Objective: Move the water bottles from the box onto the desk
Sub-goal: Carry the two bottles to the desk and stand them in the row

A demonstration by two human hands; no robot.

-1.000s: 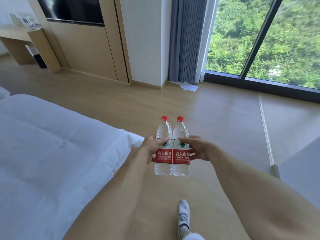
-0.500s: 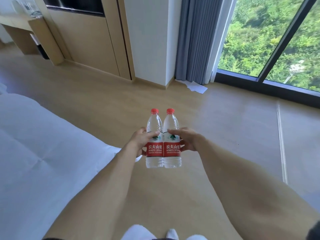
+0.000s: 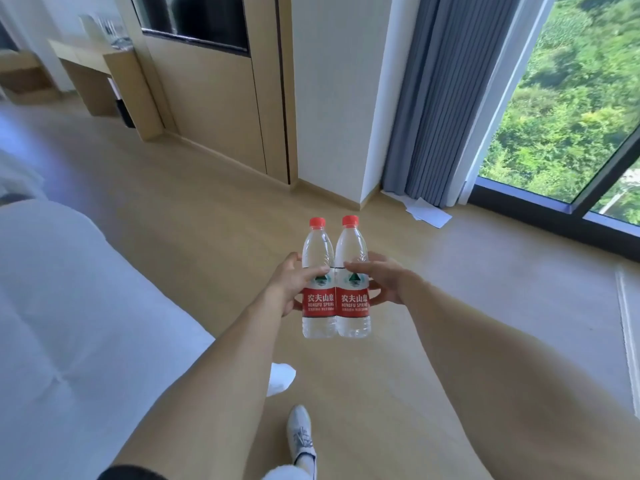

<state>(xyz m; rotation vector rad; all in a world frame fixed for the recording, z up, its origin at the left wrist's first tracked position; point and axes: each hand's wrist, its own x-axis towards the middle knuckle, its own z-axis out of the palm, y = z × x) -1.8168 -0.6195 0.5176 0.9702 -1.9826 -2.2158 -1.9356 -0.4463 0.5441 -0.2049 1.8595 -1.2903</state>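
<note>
Two water bottles (image 3: 335, 278) sit mid-frame, upright and touching side by side, caps up, carried in the air above the floor; the left hand (image 3: 289, 284) wraps the left one and the right hand (image 3: 379, 282) wraps the right one at label height. The desk (image 3: 86, 64) is at the upper left of the frame, well apart from the bottles and up-left of both hands, so the left hand is on the nearer side. No box is in view.

One head-worn wide-angle camera looks forward and down along both outstretched arms, close over the floor (image 3: 214, 216), facing the window (image 3: 568, 109).
</note>
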